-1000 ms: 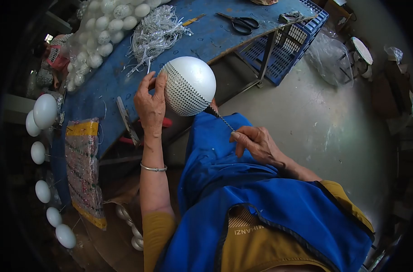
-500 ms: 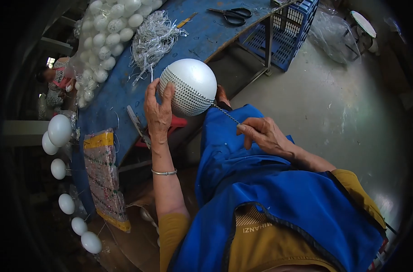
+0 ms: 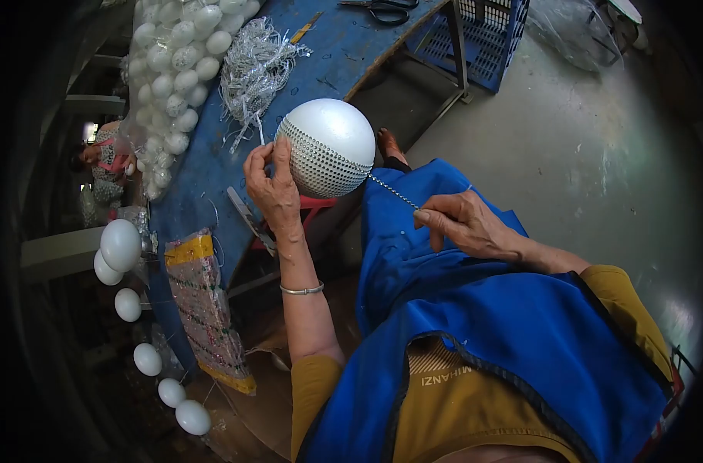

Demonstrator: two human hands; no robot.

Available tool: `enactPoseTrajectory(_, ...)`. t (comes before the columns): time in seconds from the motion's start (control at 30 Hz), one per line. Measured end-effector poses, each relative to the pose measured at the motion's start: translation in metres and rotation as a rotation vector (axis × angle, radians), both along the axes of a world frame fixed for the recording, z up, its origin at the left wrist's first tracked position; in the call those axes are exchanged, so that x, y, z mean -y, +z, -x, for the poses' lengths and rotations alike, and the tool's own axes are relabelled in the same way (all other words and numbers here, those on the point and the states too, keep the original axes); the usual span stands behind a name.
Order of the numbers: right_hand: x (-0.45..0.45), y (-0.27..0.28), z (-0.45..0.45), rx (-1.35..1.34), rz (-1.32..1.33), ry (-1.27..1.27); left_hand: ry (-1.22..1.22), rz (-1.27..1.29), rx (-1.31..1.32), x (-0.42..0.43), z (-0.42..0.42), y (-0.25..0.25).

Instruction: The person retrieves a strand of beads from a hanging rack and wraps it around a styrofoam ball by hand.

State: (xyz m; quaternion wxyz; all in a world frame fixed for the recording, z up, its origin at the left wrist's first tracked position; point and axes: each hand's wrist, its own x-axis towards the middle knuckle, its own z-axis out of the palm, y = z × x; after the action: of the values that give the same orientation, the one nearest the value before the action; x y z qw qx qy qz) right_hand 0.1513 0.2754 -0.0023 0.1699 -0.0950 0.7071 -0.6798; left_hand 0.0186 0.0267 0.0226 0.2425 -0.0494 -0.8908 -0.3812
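My left hand (image 3: 276, 189) grips a white foam ball (image 3: 340, 127) from its left side, fingers behind and thumb across the front. Rows of small silvery beads wrap the ball's lower half; its top is bare and smooth. From the right side of the beaded part a bead chain (image 3: 394, 190) runs taut, down and to the right. My right hand (image 3: 463, 224) pinches the chain's far end between thumb and fingers, above the blue apron (image 3: 436, 274) on my lap.
On the blue table (image 3: 328, 58) lie a heap of silvery strands (image 3: 259, 73), scissors (image 3: 386, 9) and a bag of white balls (image 3: 185, 81). A packet with yellow ends (image 3: 205, 309) hangs over the edge near white balls (image 3: 147, 359). A blue crate (image 3: 483, 38) stands beyond; another person (image 3: 108, 158) is far left.
The camera view has shifted, so the table and the hanging white balls sit differently in the picture. My right hand is slightly farther from the ball, with the chain still taut.
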Motion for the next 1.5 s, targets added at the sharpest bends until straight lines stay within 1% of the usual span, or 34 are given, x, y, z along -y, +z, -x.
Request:
enactPoseTrajectory(0.13, 0.004, -0.004, 0.003, 0.007, -0.006, 0.001, 0.022, 0.026, 0.034, -0.003, -0.003, 0.004)
enactPoseTrajectory(0.2, 0.008, -0.013, 0.005, 0.013, -0.002, -0.009, 0.039, -0.118, 0.114, -0.006, -0.003, 0.005)
enactPoseTrajectory(0.23, 0.008, -0.016, 0.007, 0.017, 0.0, -0.013, 0.034, -0.117, 0.114, -0.005, -0.003, 0.005)
enactPoseTrajectory(0.3, 0.009, -0.014, 0.01, 0.018, 0.003, -0.023, 0.048, 0.051, 0.11, 0.001, -0.004, 0.001)
enactPoseTrajectory(0.33, 0.01, -0.014, 0.011, 0.017, 0.004, -0.029, 0.043, 0.058, 0.112, 0.004, -0.004, -0.004)
enactPoseTrajectory(0.4, 0.011, -0.018, 0.015, 0.009, -0.008, -0.038, -0.101, 0.048, -0.026, 0.008, -0.002, -0.01)
enactPoseTrajectory(0.47, 0.012, -0.019, 0.016, 0.0, -0.024, -0.047, -0.103, 0.101, -0.014, 0.007, -0.003, -0.008)
enactPoseTrajectory(0.53, 0.015, -0.02, 0.014, -0.048, 0.017, -0.041, -0.103, 0.156, 0.001, 0.006, -0.005, -0.002)
enactPoseTrajectory(0.6, 0.015, -0.018, 0.011, -0.028, 0.023, -0.037, -0.082, -0.044, 0.261, 0.001, -0.006, 0.007)
enactPoseTrajectory(0.63, 0.014, -0.016, 0.01, -0.012, 0.026, -0.028, -0.086, -0.042, 0.262, 0.003, -0.003, 0.004)
enactPoseTrajectory(0.7, 0.01, -0.002, 0.002, -0.031, 0.043, -0.025, -0.111, -0.085, 0.141, 0.01, 0.004, -0.006)
enactPoseTrajectory(0.73, 0.009, 0.001, -0.002, -0.049, 0.059, -0.02, -0.114, -0.08, 0.144, 0.007, 0.002, -0.003)
enactPoseTrajectory(0.8, 0.009, -0.004, -0.002, -0.046, 0.048, -0.017, 0.003, 0.07, 0.082, -0.001, -0.003, 0.006)
enactPoseTrajectory(0.83, 0.009, -0.007, -0.001, -0.047, 0.031, -0.009, -0.002, 0.074, 0.086, -0.003, -0.004, 0.009)
enactPoseTrajectory(0.9, 0.008, -0.014, 0.0, -0.031, 0.017, -0.022, 0.042, -0.003, 0.223, -0.007, -0.005, 0.013)
enactPoseTrajectory(0.93, 0.008, -0.016, 0.002, -0.019, 0.003, -0.026, 0.044, 0.0, 0.225, -0.009, -0.007, 0.015)
enactPoseTrajectory(1.0, 0.011, -0.016, 0.002, -0.001, 0.023, -0.025, 0.01, 0.092, 0.269, -0.007, -0.012, 0.019)
enactPoseTrajectory(1.03, 0.012, -0.015, 0.003, 0.011, 0.033, -0.031, 0.012, 0.098, 0.271, -0.004, -0.012, 0.015)
enactPoseTrajectory(1.1, 0.013, -0.016, 0.004, 0.009, 0.052, -0.025, -0.143, 0.039, 0.04, 0.004, -0.011, 0.0)
enactPoseTrajectory(1.13, 0.014, -0.016, 0.003, 0.005, 0.065, -0.016, -0.142, 0.041, 0.044, 0.005, -0.011, -0.003)
enactPoseTrajectory(1.23, 0.016, -0.006, -0.003, -0.035, 0.078, -0.005, -0.126, 0.09, 0.094, 0.005, -0.014, -0.001)
enactPoseTrajectory(1.3, 0.018, -0.007, -0.002, -0.017, 0.08, -0.001, -0.138, 0.066, 0.307, -0.002, -0.016, 0.014)
enactPoseTrajectory(1.33, 0.017, -0.007, -0.001, -0.002, 0.087, 0.0, -0.142, 0.061, 0.303, 0.0, -0.014, 0.012)
enactPoseTrajectory(1.4, 0.015, -0.004, -0.001, -0.001, 0.064, -0.007, -0.122, 0.21, 0.086, 0.005, -0.008, 0.008)
enactPoseTrajectory(1.5, 0.016, -0.007, 0.001, 0.008, 0.052, -0.01, -0.083, 0.231, 0.03, 0.0, -0.012, 0.01)
